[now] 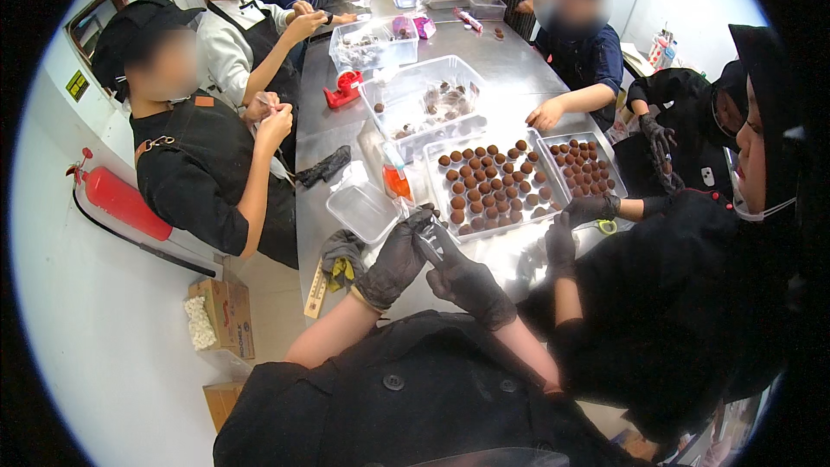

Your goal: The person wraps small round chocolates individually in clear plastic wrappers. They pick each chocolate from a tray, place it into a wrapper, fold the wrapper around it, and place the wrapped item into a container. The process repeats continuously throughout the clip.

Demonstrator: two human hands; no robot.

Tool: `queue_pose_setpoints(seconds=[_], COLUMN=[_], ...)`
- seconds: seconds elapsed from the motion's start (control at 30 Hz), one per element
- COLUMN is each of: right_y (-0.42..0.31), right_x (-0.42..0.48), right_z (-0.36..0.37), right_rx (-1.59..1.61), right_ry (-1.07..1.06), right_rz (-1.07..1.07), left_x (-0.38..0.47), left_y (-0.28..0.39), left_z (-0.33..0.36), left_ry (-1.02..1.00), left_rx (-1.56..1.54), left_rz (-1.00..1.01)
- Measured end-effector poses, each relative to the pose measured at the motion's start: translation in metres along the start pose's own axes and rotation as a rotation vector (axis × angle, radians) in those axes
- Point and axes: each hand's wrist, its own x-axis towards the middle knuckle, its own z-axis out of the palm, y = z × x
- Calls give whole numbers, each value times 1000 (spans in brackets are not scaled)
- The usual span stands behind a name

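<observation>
Both of my hands wear black gloves and meet above the near edge of the steel table. My left hand point(397, 261) grips a small clear plastic wrapper point(430, 239). From the other side, the fingers of my right hand point(472, 290) pinch the same wrapper; whether anything is inside it cannot be made out. Just beyond my hands, a tray point(429, 165) carries rows of round brown chocolate balls point(487, 188). A second tray point(624, 189) to its right has more of them. Left of the wrapper lies an empty-looking clear plastic container point(363, 209).
A grey cloth point(342, 248) and a wooden thermometer point(316, 290) lie at the left edge. Beyond are an orange bottle point(397, 183), a red tape dispenser point(342, 89) and a clear bin point(421, 78) with wrapped balls. A co-worker's gloved hands point(563, 243) are close on my right; other people line the steel table point(519, 55).
</observation>
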Motion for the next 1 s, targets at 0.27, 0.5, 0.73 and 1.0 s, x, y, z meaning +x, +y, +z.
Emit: queue_pose_setpoints(seconds=[0.27, 0.5, 0.73, 1.0], right_y=[10, 16, 25, 12], right_x=[3, 10, 8, 6], right_z=[5, 5, 7, 0], right_rx=[-266, 940, 796, 522], right_ry=[-64, -352, -344, -337], right_rz=[-122, 437, 314, 212], left_x=[1, 9, 9, 9], left_y=[-11, -4, -7, 1], left_z=[2, -15, -23, -26], left_ry=[164, 313, 191, 247], left_rx=[6, 253, 137, 84], left_rz=[24, 109, 77, 52])
